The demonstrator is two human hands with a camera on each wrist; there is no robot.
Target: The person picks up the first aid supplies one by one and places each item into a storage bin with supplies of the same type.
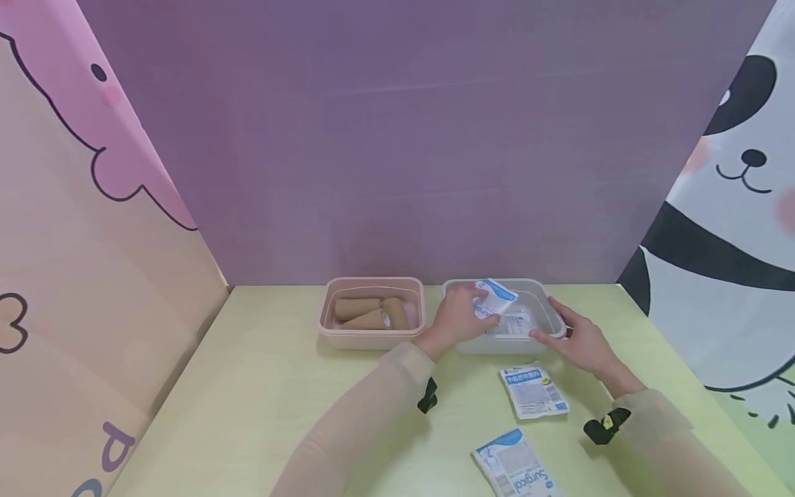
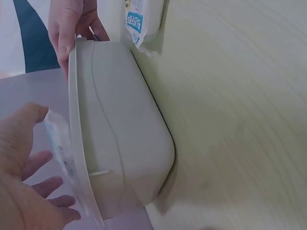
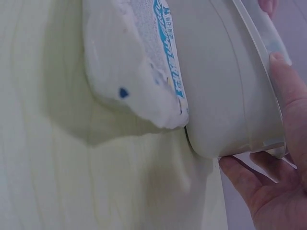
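Observation:
My left hand holds a blue-and-white surgical dressing packet between thumb and fingers, tilted over the light grey plastic box. In the left wrist view the thumb is right at the edge of this packet, with the fingers spread along its other side. Another packet lies inside the box below it. My right hand grips the box's right end, thumb on the front rim and fingers round the side. In the right wrist view those fingers curl beneath the rim.
Left of the grey box stands a pink box with several tan bandage rolls. Two more packets lie on the table, one just in front of the grey box and one near the front edge. A purple panel rises behind.

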